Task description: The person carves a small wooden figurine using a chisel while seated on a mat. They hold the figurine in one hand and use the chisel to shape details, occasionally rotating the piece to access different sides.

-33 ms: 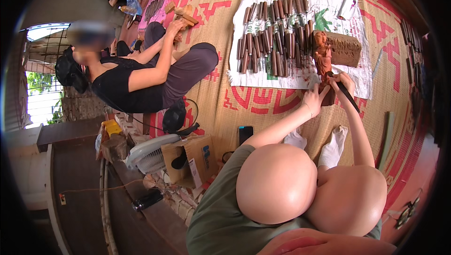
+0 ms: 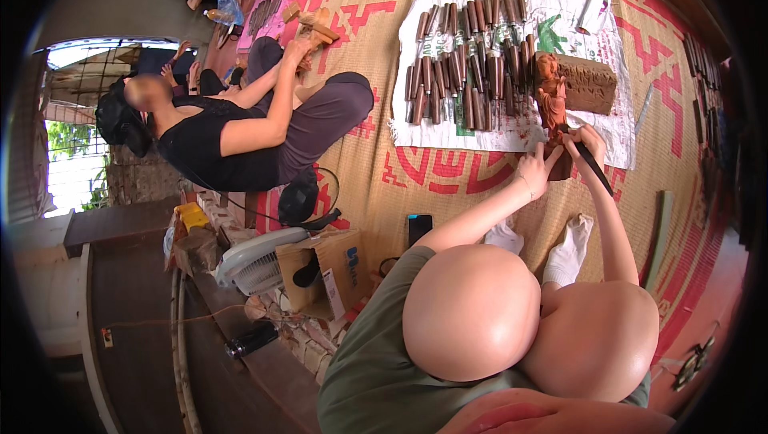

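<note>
A reddish-brown carved wooden figurine [image 2: 551,102] in a long robe stands upright at the near edge of a white sheet [image 2: 512,144]. My left hand [image 2: 534,172] grips its base from the left, fingers closed against the wood. From the right, my right hand [image 2: 588,142] pinches a dark, slim-handled carving tool [image 2: 598,174] against the figurine's lower part. The tool's handle slants back toward my forearm; its tip is hidden by my fingers. Left of the figurine lie rows of wooden-handled carving chisels [image 2: 472,62]. A brown wooden block [image 2: 592,86] rests just behind it.
A patterned red and straw mat [image 2: 376,122] covers the floor. On the left a co-worker [image 2: 232,134] sits holding a wooden piece [image 2: 320,28]. A phone [image 2: 419,228], a cardboard box [image 2: 324,274] and a grey fan [image 2: 260,258] lie near my left side. More tools [image 2: 698,90] line the right.
</note>
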Motion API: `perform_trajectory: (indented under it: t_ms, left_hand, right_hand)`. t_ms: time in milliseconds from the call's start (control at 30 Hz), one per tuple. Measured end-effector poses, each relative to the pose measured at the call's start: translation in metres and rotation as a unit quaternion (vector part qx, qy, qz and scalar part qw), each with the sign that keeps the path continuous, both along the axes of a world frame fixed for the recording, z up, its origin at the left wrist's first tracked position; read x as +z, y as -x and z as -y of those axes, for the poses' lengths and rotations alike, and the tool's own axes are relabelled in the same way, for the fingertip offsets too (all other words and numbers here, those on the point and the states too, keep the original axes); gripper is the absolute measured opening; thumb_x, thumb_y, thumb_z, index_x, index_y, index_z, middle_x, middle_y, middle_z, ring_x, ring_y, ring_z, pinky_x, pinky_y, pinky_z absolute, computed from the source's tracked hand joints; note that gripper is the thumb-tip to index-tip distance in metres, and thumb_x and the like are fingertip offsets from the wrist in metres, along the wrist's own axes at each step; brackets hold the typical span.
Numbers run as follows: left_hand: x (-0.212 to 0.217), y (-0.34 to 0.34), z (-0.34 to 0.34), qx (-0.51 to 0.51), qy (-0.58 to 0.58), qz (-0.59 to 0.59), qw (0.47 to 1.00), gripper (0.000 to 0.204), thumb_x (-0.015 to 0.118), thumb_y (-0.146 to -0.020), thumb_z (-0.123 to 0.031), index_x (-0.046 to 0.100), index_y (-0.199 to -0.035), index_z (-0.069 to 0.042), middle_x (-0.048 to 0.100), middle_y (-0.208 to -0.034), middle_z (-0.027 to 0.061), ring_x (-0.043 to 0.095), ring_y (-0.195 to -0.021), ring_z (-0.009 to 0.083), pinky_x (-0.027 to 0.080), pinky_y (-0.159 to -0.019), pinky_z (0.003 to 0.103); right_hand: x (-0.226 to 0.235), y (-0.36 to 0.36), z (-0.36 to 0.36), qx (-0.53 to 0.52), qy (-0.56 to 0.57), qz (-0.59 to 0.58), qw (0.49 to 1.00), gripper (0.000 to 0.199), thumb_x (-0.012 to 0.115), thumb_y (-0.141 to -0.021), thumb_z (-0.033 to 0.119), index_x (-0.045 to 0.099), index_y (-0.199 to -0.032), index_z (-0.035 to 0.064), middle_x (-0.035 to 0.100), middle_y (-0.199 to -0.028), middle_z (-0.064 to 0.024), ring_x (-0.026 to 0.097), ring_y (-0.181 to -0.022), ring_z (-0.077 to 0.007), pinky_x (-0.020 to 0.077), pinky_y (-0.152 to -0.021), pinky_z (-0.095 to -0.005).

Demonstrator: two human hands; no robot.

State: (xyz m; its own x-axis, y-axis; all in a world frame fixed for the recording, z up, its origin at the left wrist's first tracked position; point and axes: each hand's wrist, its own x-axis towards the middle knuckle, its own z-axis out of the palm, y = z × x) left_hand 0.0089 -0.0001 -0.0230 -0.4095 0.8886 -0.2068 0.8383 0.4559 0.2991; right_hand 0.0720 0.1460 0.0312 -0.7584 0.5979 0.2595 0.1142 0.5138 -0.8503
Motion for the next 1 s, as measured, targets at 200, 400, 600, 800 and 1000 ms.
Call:
perform_trajectory:
  t_ms: [200,400,600,800,1000]
  left_hand:
    - [-0.018,0.0,0.002,0.005,-0.005,-0.04,0.999,0.092,0.067,-0.066,-0.014,0.019,-0.144,-0.02,0.035,-0.124,0.0292,0.058,-0.084,0.038,0.049,-0.074,0.044]
    - [-0.007,-0.002,0.0,0.004,0.025,-0.012,1.0,0.09,0.066,-0.067,-0.011,0.02,-0.144,-0.02,0.037,-0.122,0.0265,0.056,-0.086,0.0384,0.048,-0.076,0.045]
    - [0.008,0.002,-0.001,0.009,-0.02,-0.007,1.0,0.092,0.068,-0.065,-0.011,0.021,-0.143,-0.018,0.039,-0.116,0.0248,0.056,-0.084,0.0381,0.048,-0.075,0.045]
    - [-0.004,0.003,0.0,0.007,-0.024,-0.023,0.999,0.094,0.071,-0.066,-0.014,0.018,-0.143,-0.016,0.039,-0.115,0.0224,0.056,-0.087,0.0374,0.048,-0.074,0.045]
    - [0.003,0.002,-0.002,0.009,-0.002,-0.036,0.999,0.096,0.071,-0.066,-0.014,0.016,-0.144,-0.016,0.038,-0.117,0.0235,0.056,-0.087,0.0376,0.048,-0.075,0.045]
  right_hand:
    - [0.0,0.002,-0.002,-0.006,0.012,-0.032,0.999,0.025,0.068,-0.074,0.001,0.045,-0.063,-0.0023,0.055,-0.068,-0.0119,0.06,-0.068,-0.0238,0.0458,-0.062,-0.0322]
    - [-0.001,-0.007,-0.004,0.022,0.019,0.02,0.999,0.023,0.067,-0.073,0.0,0.046,-0.066,-0.0026,0.053,-0.068,-0.0119,0.057,-0.065,-0.0238,0.0448,-0.062,-0.0317]
    - [0.0,0.005,-0.002,-0.011,-0.003,-0.021,1.0,0.026,0.067,-0.073,0.002,0.043,-0.064,-0.002,0.051,-0.064,-0.0111,0.054,-0.061,-0.0243,0.0434,-0.058,-0.0325]
    - [0.009,0.009,0.004,-0.003,0.015,-0.012,1.0,0.019,0.066,-0.073,0.003,0.049,-0.066,-0.0028,0.055,-0.069,-0.0129,0.059,-0.067,-0.026,0.0461,-0.062,-0.0329]
    - [-0.005,-0.003,0.003,0.014,0.014,0.021,1.0,0.015,0.066,-0.072,0.002,0.052,-0.068,-0.0029,0.056,-0.07,-0.0131,0.058,-0.066,-0.0277,0.0463,-0.061,-0.0321]
